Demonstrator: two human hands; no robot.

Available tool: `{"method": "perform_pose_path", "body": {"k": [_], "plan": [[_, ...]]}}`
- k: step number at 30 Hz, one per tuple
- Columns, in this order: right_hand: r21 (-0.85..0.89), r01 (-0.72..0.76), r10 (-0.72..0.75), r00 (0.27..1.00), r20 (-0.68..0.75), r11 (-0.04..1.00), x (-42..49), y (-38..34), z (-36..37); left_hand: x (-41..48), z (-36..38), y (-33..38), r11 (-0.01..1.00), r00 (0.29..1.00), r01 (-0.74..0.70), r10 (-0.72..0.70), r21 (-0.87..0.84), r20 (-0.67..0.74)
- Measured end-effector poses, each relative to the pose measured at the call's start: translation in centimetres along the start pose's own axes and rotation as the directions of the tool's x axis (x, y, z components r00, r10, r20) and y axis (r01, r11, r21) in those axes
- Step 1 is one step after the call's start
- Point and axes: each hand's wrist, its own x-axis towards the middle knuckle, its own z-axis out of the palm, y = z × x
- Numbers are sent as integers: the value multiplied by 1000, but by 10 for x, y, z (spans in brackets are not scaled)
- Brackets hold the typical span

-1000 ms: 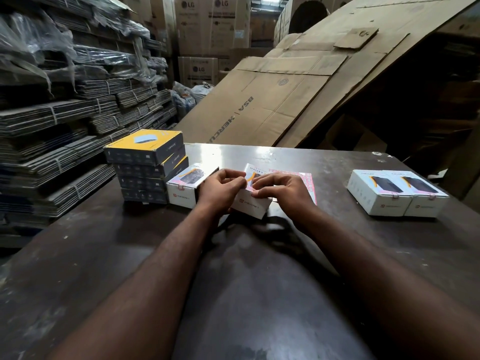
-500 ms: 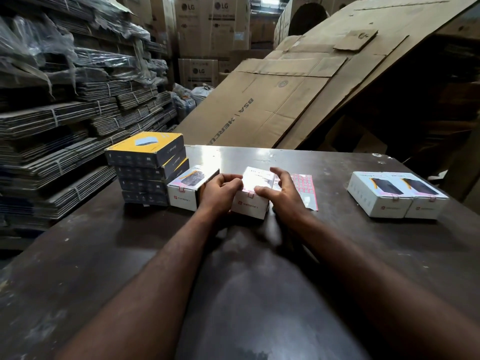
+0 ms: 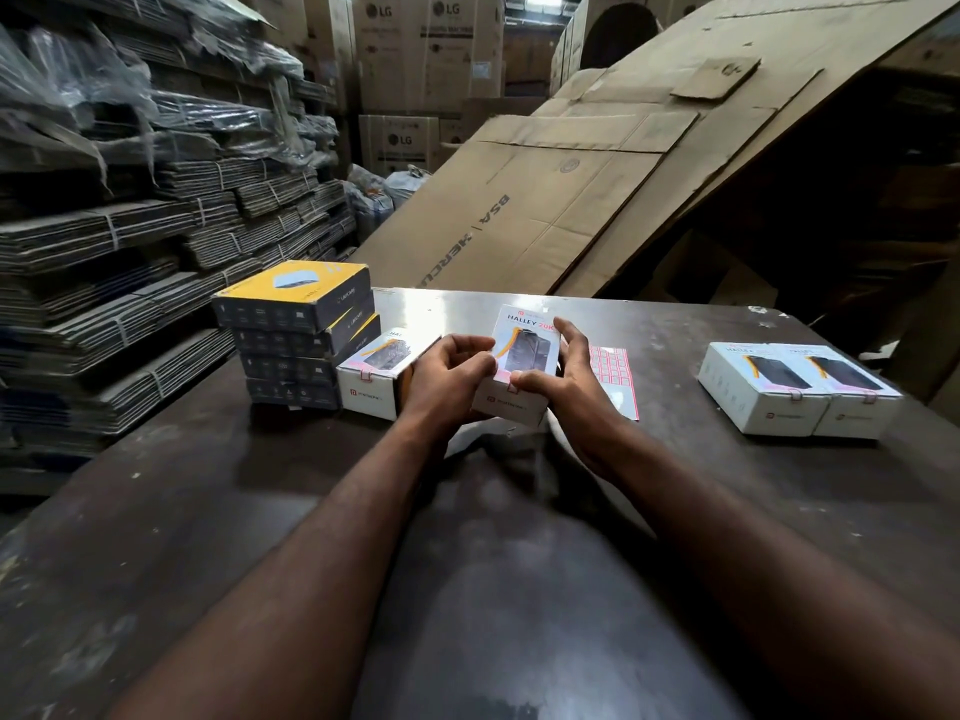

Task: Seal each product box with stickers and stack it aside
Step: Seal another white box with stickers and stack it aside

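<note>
A white product box (image 3: 522, 356) with a dark picture on its lid sits in the middle of the dark table (image 3: 208, 511), its near end tilted toward me. My left hand (image 3: 449, 376) grips its left side. My right hand (image 3: 563, 379) holds the right side, its thumb pressing on the near top edge. A pink-and-white sticker sheet (image 3: 613, 371) lies flat just right of that hand. Another white box (image 3: 376, 374) rests to the left. Two white boxes (image 3: 797, 389) with red stickers on their front edges stand side by side at the right.
A stack of yellow-and-grey boxes (image 3: 298, 335) stands at the table's left, touching the left white box. Bundled flat cardboard (image 3: 104, 241) fills the left side. Big flattened cartons (image 3: 571, 200) lean behind the table's far edge.
The box in my hands has tipped from lying low to showing its lid. My right hand slid from over the top to the right side, with the thumb on the near edge.
</note>
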Motion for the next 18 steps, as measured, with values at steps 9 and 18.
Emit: {"method": "perform_pose_path", "body": {"k": [9, 18], "plan": [[69, 19, -18, 1000, -7, 997, 4, 2, -5, -1, -2, 2, 999, 999, -31, 31, 6, 37], [129, 33, -27, 998, -49, 991, 2, 4, -7, -1, -6, 1, 999, 996, -43, 41, 25, 82]]}}
